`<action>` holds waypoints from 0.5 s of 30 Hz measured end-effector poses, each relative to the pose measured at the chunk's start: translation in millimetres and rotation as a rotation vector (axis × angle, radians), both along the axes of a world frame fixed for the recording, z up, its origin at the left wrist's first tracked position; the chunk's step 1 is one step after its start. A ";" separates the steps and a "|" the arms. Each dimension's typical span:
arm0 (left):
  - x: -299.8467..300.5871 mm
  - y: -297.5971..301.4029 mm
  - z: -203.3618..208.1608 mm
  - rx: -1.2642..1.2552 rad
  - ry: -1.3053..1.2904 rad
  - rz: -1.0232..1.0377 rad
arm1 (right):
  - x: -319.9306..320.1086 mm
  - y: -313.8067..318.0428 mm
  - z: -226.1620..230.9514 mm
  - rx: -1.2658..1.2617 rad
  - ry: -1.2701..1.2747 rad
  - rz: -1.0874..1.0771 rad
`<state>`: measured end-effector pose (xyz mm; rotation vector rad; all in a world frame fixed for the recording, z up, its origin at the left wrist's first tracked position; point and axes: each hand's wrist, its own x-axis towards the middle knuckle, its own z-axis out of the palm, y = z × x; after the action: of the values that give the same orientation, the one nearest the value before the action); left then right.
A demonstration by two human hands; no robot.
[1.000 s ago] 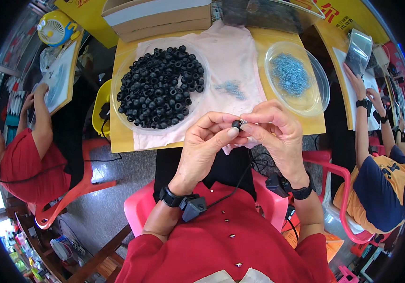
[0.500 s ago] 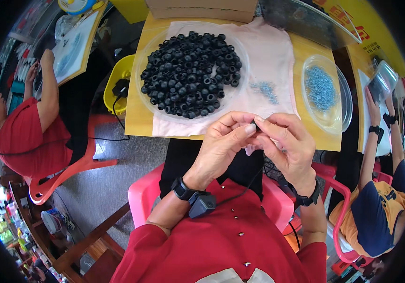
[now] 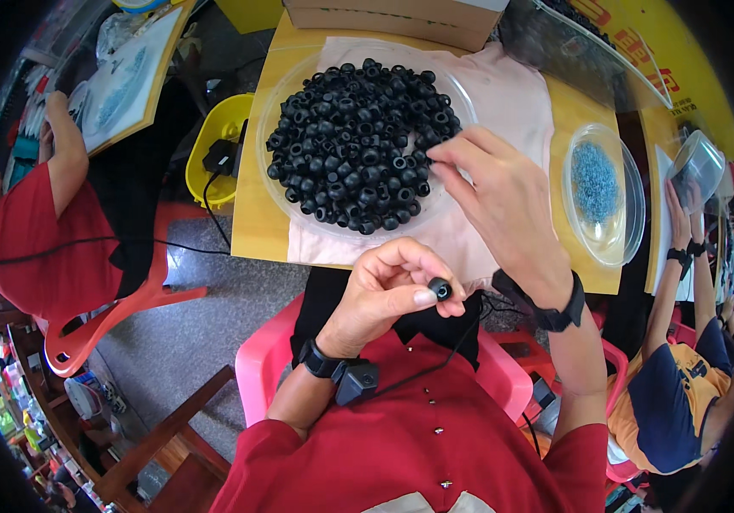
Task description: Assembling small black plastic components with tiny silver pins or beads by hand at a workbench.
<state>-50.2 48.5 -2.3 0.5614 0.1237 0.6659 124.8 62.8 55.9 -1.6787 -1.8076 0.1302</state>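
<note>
In front of my body, my left hand point(image 3: 393, 286) pinches a small black hollow piece point(image 3: 440, 288) between thumb and fingers, its open end showing a pale spot inside. My right hand point(image 3: 495, 184) reaches over the right edge of a heap of like black hollow pieces point(image 3: 358, 145), fingertips pinched together at the heap's side. What lies between those fingertips is too small to make out. The heap rests in a wide, clear round tray point(image 3: 279, 198) on a pale pink cloth point(image 3: 525, 111).
To the right stands a clear container point(image 3: 610, 248) with small blue pieces point(image 3: 593, 184). A cardboard box point(image 3: 401, 21) and a clear bin point(image 3: 585, 56) sit at the table's back. A yellow tub point(image 3: 200, 171) is left of the table. Co-workers sit on both sides.
My hands have parted. The right hand has moved up and forward to the heap; the left has come nearer my body, keeping the black hollow piece.
</note>
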 end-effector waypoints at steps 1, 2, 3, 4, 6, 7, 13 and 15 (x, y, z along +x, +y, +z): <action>-1.5 0.6 0.5 0.002 -0.018 0.002 | -0.6 6.7 -2.4 -0.022 -0.044 0.004; -3.2 0.7 -0.8 -0.002 -0.023 0.004 | -0.6 12.9 -5.2 -0.043 -0.088 0.009; -5.0 0.7 -2.8 -0.002 -0.027 0.003 | 0.1 18.8 -8.7 -0.047 -0.093 0.011; -5.5 1.2 -3.6 0.000 -0.029 0.003 | 1.6 24.8 -12.5 -0.058 -0.119 0.013; -5.5 2.6 -3.8 0.003 -0.029 0.008 | 1.6 33.0 -16.9 -0.071 -0.149 0.016; -6.2 3.0 -4.1 0.007 -0.021 0.013 | -1.5 36.6 -18.9 -0.069 -0.116 0.044; -7.6 5.3 -3.0 0.011 -0.016 0.011 | -2.3 40.0 -29.0 -0.118 -0.152 0.065; -9.1 5.6 -2.6 0.005 -0.007 0.017 | 0.5 37.0 -27.4 -0.125 -0.179 0.066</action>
<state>-59.3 54.1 -4.9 0.5630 0.1206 0.6842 125.3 99.8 28.5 -1.7661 -2.0250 0.1273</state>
